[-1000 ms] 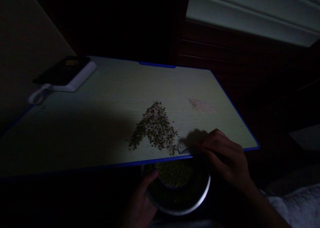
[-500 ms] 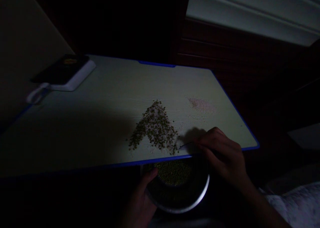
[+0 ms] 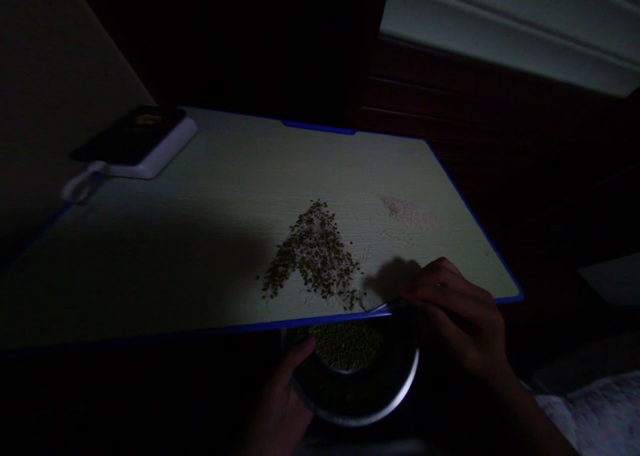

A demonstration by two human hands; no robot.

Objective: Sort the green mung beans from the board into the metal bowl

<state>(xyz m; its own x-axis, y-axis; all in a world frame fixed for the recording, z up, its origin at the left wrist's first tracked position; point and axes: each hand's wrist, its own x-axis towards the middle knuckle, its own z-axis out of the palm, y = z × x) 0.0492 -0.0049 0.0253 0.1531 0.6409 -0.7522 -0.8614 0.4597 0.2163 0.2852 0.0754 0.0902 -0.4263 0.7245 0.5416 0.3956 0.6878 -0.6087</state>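
Observation:
A heap of small green beans (image 3: 315,256) mixed with pale grains lies on a light tabletop (image 3: 200,229) with a blue edge. My right hand (image 3: 457,319) is closed on a thin metal tool (image 3: 377,306) whose tip rests at the table's near edge beside the heap. My left hand (image 3: 285,403) grips the rim of a round metal bowl (image 3: 400,389) held just below the table edge. Green beans (image 3: 347,343) lie inside the bowl.
A faint pinkish patch of grains (image 3: 407,211) lies on the table's right side. A dark phone (image 3: 130,136) sits on a white block with a loop at the far left corner. The room is very dark; pale bedding (image 3: 595,409) shows at lower right.
My right hand and the tool's tip have shifted slightly right and nearer along the table edge. The bowl and my left hand have stayed put.

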